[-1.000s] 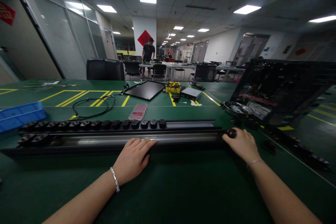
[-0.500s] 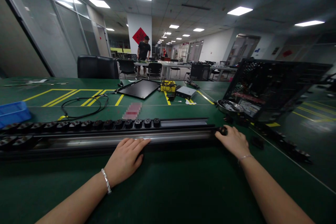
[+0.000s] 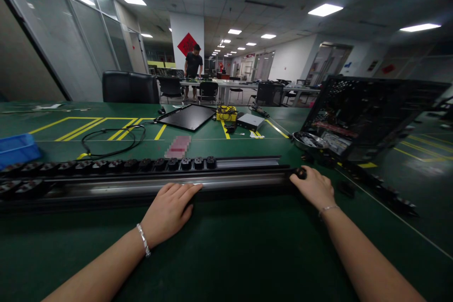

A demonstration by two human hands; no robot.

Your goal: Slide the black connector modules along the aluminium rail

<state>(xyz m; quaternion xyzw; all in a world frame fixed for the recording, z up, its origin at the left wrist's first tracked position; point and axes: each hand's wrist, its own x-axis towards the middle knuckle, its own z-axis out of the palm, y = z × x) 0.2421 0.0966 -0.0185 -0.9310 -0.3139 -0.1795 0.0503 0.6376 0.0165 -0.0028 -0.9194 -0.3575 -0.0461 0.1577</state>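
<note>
A long black metal rail (image 3: 230, 182) lies across the green table in front of me, with a second rail behind it carrying a row of black socket modules (image 3: 116, 165). My left hand (image 3: 169, 210) rests flat on the near rail's front edge, fingers stretched out. My right hand (image 3: 313, 187) is at the rail's right end, its fingers curled around a small black socket module (image 3: 300, 173).
A blue bin (image 3: 17, 148) stands at the far left, with a looped black cable (image 3: 109, 139) behind the rails. A black perforated case (image 3: 368, 118) and a metal bowl (image 3: 309, 141) stand at the right. Loose black modules (image 3: 389, 196) trail along the right. A person stands far back.
The view has shifted slightly, so the rails sit a little further left. Both hands stay on the rail where they were.
</note>
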